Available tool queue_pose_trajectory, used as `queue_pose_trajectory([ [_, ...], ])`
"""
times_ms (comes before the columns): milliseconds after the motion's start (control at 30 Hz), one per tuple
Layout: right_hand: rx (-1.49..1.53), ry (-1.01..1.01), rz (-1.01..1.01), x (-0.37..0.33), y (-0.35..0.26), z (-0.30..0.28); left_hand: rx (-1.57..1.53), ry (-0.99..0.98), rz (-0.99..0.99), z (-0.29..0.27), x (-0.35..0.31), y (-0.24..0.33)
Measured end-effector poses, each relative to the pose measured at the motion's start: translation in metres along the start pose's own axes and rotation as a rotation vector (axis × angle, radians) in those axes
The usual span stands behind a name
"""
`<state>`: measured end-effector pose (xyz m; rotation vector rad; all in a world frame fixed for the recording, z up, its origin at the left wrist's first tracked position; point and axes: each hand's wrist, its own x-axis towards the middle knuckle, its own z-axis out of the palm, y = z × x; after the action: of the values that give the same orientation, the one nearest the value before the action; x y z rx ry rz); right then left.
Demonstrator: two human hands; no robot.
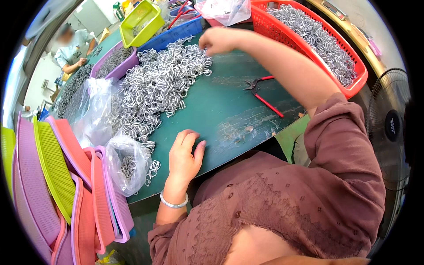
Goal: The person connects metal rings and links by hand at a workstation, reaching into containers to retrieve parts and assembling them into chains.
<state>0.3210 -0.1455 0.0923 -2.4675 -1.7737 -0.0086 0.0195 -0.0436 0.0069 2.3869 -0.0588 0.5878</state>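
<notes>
A large heap of small silver metal rings and clasps covers the left middle of the green table. My right hand reaches over the table to the far right end of the heap. Its fingers are curled together, and whatever they may hold is hidden. Near the table's front edge rests my left hand, a bangle on its wrist. Its fingers are loosely bent with the thumb apart, and nothing shows in them. Between my arms lie red-handled pliers, jaws pointing left, touched by neither hand.
A red basket full of metal pieces stands at right. Blue, lime and purple bins line the back. Plastic bags and stacked colourful baskets crowd the left. A fan stands right; another person sits far left.
</notes>
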Motion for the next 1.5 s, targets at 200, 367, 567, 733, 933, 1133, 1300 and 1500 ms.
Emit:
queue_pose_trajectory([
  [200,0.097,0.197,0.17,0.021,-0.03,0.074,-0.005,-0.017,-0.042,-0.006,-0.002,0.0],
  [367,0.212,0.335,0.117,0.014,-0.027,0.088,0.024,0.004,0.047,-0.002,-0.002,-0.006],
  [567,0.288,0.439,0.043,-0.016,-0.031,0.075,-0.01,-0.047,-0.036,0.0,0.002,-0.001],
  [733,0.636,0.382,0.01,-0.051,-0.042,0.05,0.028,-0.03,-0.018,0.0,0.004,-0.006],
  [933,0.28,0.432,-0.029,-0.088,-0.019,0.061,0.024,-0.013,-0.043,0.004,0.007,-0.007],
  [1133,0.348,0.024,0.097,-0.104,-0.048,0.077,0.114,-0.075,-0.054,0.013,0.028,-0.014],
  [1300,0.2,0.081,0.021,-0.095,-0.045,0.092,0.216,-0.199,0.08,0.034,0.068,-0.01],
  [1500,0.319,0.049,-0.058,-0.1,-0.043,0.084,0.253,-0.208,0.159,0.043,0.08,-0.021],
])
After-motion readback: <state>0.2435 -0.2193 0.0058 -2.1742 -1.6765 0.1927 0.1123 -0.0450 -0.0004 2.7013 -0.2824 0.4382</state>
